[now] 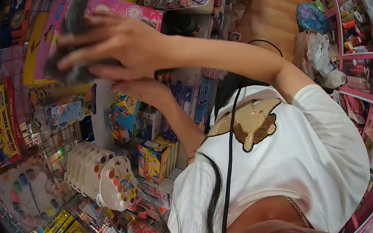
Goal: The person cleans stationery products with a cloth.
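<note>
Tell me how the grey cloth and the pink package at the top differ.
Colour: the grey cloth looks plain, while the pink package is bright with pale flower shapes.
Form: the cloth is bunched and soft-looking; the package looks flat.
Place: the cloth is in the right hand; the package sits behind that hand.
Shared: the hand partly hides both.

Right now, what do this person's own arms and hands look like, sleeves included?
The right hand, blurred, and the left hand, partly hidden, show no gloves. A loose, plain white short sleeve covers the right upper arm; the right forearm and left forearm are bare. No watch or bracelet shows. A thin black cord crosses the shirt front.
</note>
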### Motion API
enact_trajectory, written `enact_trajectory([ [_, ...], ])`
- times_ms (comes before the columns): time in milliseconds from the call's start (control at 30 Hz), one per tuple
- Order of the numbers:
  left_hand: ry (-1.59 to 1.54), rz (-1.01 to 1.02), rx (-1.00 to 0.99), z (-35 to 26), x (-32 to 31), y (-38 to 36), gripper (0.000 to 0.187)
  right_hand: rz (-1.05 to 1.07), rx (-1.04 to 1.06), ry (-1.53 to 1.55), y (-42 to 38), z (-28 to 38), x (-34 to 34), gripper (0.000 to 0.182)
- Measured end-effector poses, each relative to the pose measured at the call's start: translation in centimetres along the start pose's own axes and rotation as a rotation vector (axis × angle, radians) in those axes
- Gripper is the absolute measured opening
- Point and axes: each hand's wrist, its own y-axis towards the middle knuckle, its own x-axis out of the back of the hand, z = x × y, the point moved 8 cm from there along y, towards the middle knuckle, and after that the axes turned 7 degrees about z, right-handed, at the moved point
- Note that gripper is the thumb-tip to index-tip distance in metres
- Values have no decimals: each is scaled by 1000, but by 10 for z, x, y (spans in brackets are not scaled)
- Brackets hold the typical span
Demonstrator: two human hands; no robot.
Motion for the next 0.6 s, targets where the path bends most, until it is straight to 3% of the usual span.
enact_trajectory([
  [33,-94,-37,64,4,2,-2,58,-22,-31,90,7,-13,-1,48],
  [100,336,-99,61,6,12,-6,59,-106,-224,117,6,-48,-2,41],
  [167,227,-56,105,0,6,-5,60,-191,-353,115,5,-66,0,38],
  [300,-215,73,135,3,-4,3,57,-6,-311,272,-13,-22,-3,43],
  [400,-261,34,67,16,-8,7,59,51,53,45,-7,20,-6,46],
  [433,-269,21,51,19,-6,5,59,34,76,53,-1,15,-9,45],
  [533,-171,-112,283,-2,2,3,59,-6,83,144,12,-11,-13,40],
  [600,-49,-141,233,11,13,4,56,-89,-81,149,11,-48,-13,37],
])
